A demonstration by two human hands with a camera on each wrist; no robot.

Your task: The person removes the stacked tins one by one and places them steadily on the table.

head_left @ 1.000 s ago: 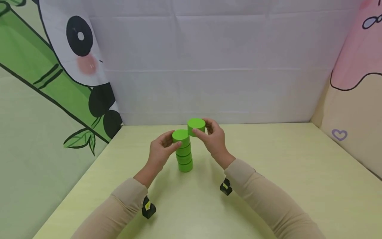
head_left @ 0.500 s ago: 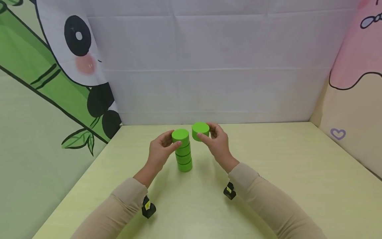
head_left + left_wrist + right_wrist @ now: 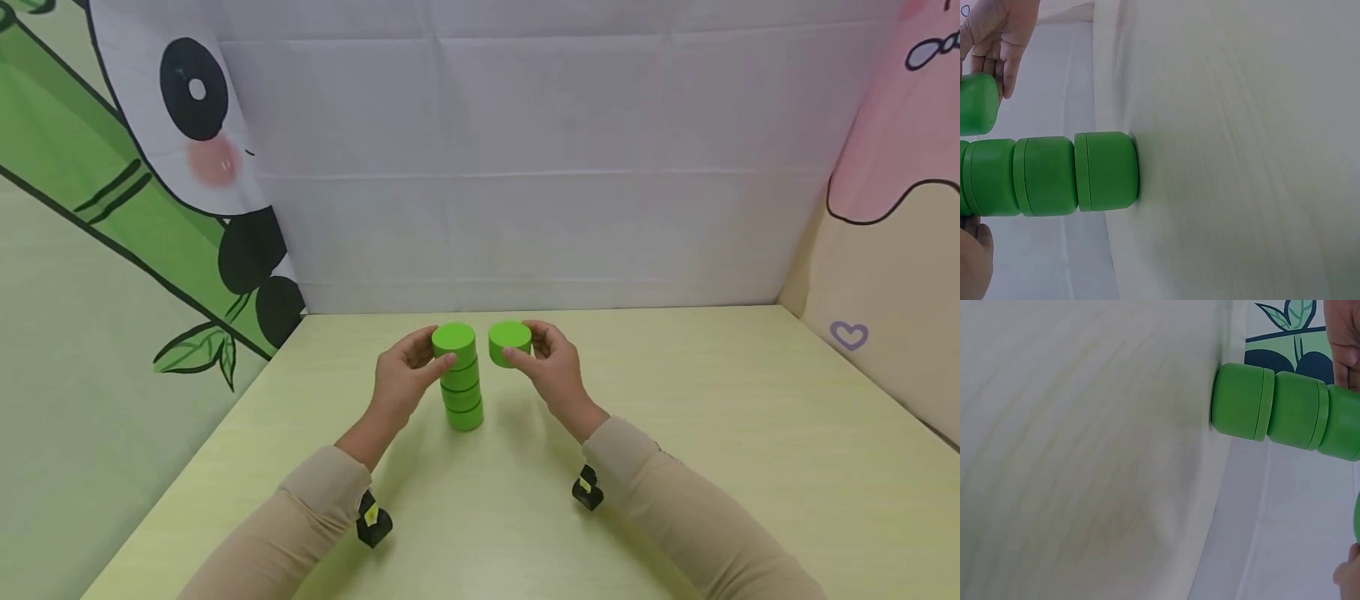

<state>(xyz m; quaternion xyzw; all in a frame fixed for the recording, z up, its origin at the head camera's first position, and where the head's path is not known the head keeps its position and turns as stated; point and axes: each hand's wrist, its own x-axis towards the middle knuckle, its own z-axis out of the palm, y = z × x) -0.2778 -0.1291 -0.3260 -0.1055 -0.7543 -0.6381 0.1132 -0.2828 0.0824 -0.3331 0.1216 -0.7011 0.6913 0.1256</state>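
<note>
The block (image 3: 507, 342), pinched by the right hand (image 3: 558, 371), has lowered; the left hand (image 3: 399, 377) clamps fingers on the stack (image 3: 462, 380), seemingly steadying it.

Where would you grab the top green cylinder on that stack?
I'd pinch the top green cylinder around its curved side wall, thumb on the near side and fingers behind, coming in from the left, as the left hand does. It stands roughly upright and its flat top shows no handle; the right hand, holding another green cylinder, is close on the right.
</note>
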